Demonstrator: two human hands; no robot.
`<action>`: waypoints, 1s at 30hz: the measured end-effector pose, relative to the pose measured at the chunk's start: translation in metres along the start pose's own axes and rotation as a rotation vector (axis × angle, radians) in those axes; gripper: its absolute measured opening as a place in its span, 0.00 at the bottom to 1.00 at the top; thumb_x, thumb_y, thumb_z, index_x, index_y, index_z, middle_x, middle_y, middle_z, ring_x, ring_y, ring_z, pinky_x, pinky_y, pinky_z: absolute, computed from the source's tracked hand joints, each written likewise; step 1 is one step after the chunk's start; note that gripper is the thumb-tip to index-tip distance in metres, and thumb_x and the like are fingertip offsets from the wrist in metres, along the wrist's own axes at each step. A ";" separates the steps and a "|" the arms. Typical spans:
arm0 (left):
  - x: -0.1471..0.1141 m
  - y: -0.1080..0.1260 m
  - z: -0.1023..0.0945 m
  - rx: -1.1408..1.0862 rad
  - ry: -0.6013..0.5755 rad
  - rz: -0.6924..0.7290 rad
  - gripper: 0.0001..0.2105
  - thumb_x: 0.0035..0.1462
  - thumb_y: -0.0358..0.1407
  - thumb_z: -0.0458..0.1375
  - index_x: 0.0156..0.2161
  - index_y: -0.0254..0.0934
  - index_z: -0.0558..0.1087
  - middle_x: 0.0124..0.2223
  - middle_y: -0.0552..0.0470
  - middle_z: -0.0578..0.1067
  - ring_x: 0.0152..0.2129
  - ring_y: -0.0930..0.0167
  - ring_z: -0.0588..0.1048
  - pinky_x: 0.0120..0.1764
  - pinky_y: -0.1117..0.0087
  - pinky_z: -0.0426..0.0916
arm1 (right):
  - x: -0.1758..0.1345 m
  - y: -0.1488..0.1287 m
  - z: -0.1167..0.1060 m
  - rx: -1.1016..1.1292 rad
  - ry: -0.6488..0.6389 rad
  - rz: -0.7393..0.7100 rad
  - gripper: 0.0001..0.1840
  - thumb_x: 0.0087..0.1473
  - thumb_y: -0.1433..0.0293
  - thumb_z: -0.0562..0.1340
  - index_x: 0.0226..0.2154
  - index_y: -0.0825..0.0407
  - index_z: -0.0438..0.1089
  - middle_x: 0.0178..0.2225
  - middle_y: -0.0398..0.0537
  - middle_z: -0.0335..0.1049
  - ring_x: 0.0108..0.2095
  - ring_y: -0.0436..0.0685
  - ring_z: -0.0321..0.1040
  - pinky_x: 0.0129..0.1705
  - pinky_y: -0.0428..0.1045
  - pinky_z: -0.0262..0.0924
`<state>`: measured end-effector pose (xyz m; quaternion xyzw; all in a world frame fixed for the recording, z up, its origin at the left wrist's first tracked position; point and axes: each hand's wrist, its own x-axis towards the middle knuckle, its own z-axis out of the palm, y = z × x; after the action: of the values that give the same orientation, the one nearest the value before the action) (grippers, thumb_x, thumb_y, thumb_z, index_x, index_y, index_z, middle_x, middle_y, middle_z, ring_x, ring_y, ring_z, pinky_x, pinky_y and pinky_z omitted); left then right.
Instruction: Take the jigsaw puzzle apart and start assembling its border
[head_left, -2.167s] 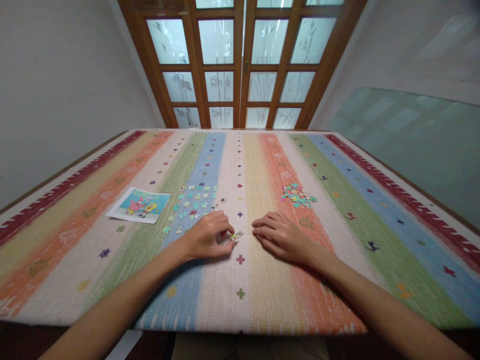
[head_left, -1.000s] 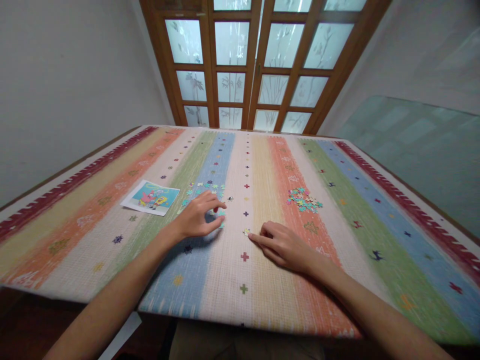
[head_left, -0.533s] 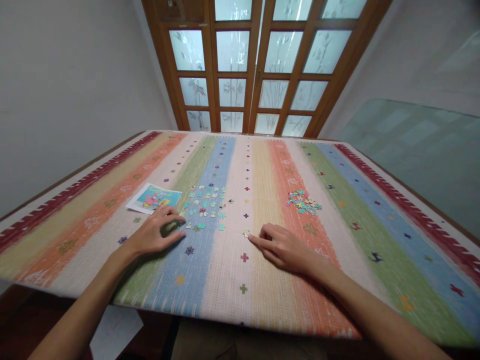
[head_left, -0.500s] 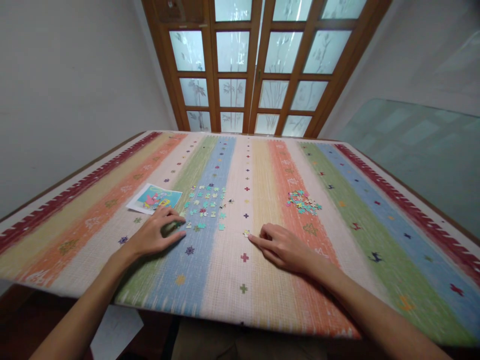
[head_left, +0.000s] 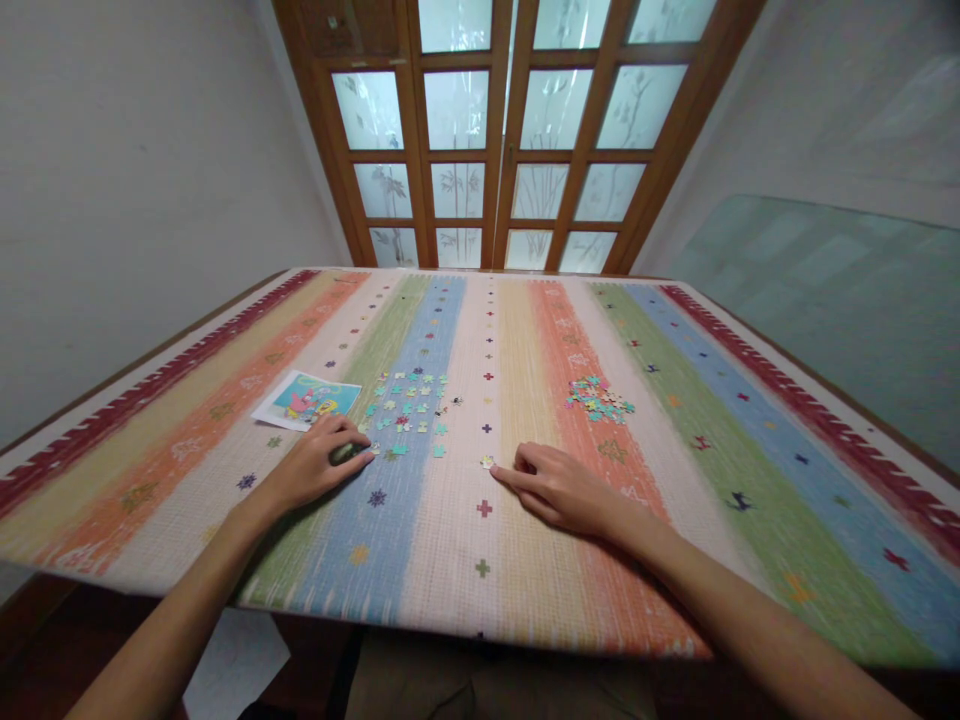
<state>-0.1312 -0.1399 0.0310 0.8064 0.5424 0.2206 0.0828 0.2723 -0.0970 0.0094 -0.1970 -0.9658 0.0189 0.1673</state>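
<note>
My left hand (head_left: 319, 465) is at the lower left of the loose puzzle pieces, thumb and forefinger closed on a small jigsaw puzzle piece (head_left: 375, 450). With its forefinger stretched out, my right hand (head_left: 562, 488) touches the edge of a single yellowish puzzle piece (head_left: 487, 462) lying flat on the cloth. Its other fingers are partly curled and hold nothing. Between and beyond the hands, several mostly teal puzzle pieces (head_left: 410, 392) lie spread in loose rows. A picture card (head_left: 311, 398) with pink and yellow cartoon figures lies just past my left hand.
A heap of puzzle pieces (head_left: 600, 400) lies beyond my right hand. The striped tablecloth (head_left: 450, 530) covers a wide table whose front edge is close to my body. Wooden doors with frosted panes (head_left: 457, 110) stand behind it. A pale green panel (head_left: 847, 290) leans at the right.
My left thumb and forefinger have come together on the puzzle piece from being apart. My right forefinger stays at its piece. The view has shifted slightly.
</note>
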 end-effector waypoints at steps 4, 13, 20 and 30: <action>0.001 0.001 0.000 -0.006 -0.007 -0.007 0.14 0.65 0.48 0.56 0.39 0.40 0.78 0.39 0.50 0.76 0.39 0.64 0.73 0.50 0.58 0.67 | 0.000 0.000 0.000 0.005 -0.008 -0.006 0.18 0.66 0.74 0.52 0.53 0.52 0.72 0.34 0.52 0.67 0.32 0.55 0.60 0.35 0.50 0.55; 0.002 -0.002 0.002 0.018 -0.011 -0.001 0.14 0.64 0.47 0.56 0.42 0.40 0.79 0.39 0.49 0.76 0.39 0.63 0.73 0.49 0.59 0.67 | 0.000 -0.001 -0.002 0.000 -0.010 -0.008 0.19 0.68 0.73 0.51 0.54 0.51 0.72 0.34 0.51 0.67 0.32 0.55 0.59 0.35 0.49 0.53; 0.006 0.000 -0.001 0.008 -0.025 0.032 0.13 0.64 0.47 0.56 0.40 0.40 0.78 0.38 0.50 0.76 0.38 0.63 0.73 0.48 0.59 0.67 | -0.001 -0.001 -0.002 0.008 -0.028 -0.008 0.18 0.67 0.74 0.52 0.54 0.52 0.71 0.35 0.52 0.67 0.33 0.55 0.60 0.35 0.49 0.54; 0.008 0.000 -0.001 0.016 -0.034 0.042 0.14 0.64 0.46 0.56 0.40 0.39 0.78 0.37 0.50 0.76 0.37 0.64 0.72 0.45 0.60 0.68 | 0.000 -0.002 -0.003 0.011 -0.040 0.011 0.17 0.68 0.72 0.51 0.51 0.54 0.72 0.34 0.52 0.66 0.32 0.55 0.58 0.36 0.49 0.52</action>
<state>-0.1290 -0.1333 0.0340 0.8220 0.5255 0.2041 0.0812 0.2723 -0.0985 0.0121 -0.2009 -0.9678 0.0289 0.1491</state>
